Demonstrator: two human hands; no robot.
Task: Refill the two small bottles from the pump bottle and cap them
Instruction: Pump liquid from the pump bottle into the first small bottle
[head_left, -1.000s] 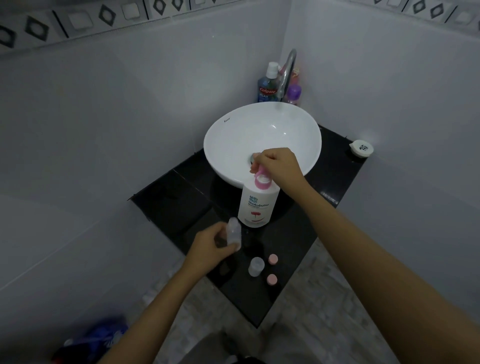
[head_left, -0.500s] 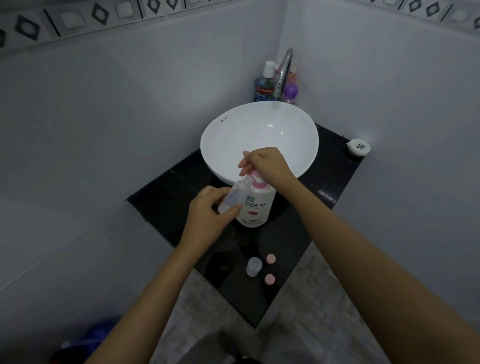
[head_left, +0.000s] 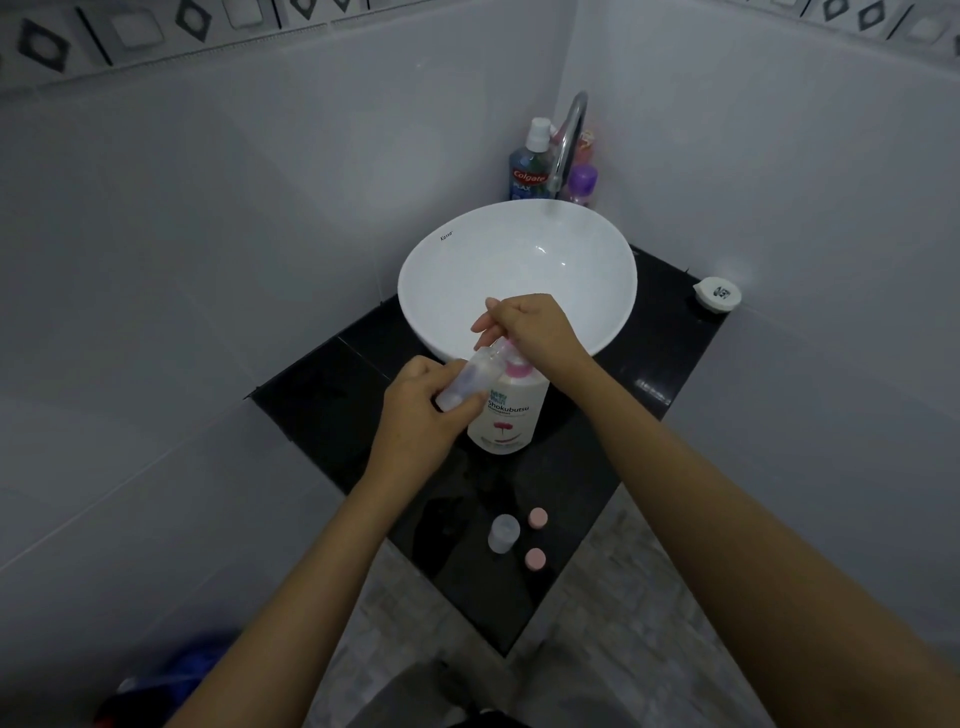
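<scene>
A white pump bottle (head_left: 506, 415) with a pink collar stands on the black counter (head_left: 322, 395) in front of the basin. My right hand (head_left: 530, 327) rests on its pump head, fingers closed over it. My left hand (head_left: 423, 415) holds a small clear bottle (head_left: 470, 382) tilted, its open mouth up against the pump nozzle. A second small clear bottle (head_left: 503, 532) stands uncapped near the counter's front corner. Two pink caps (head_left: 537, 518) (head_left: 535, 559) lie just right of it.
A white bowl basin (head_left: 519, 249) sits behind the pump bottle under a chrome tap (head_left: 569, 140). A mouthwash bottle (head_left: 530, 166) and a purple-capped bottle (head_left: 582, 182) stand in the corner. A small white lidded container (head_left: 718, 295) sits at the counter's right end.
My left hand has lifted the small bottle from low over the counter up to the pump nozzle and holds it there. My right hand stays on the pump head.
</scene>
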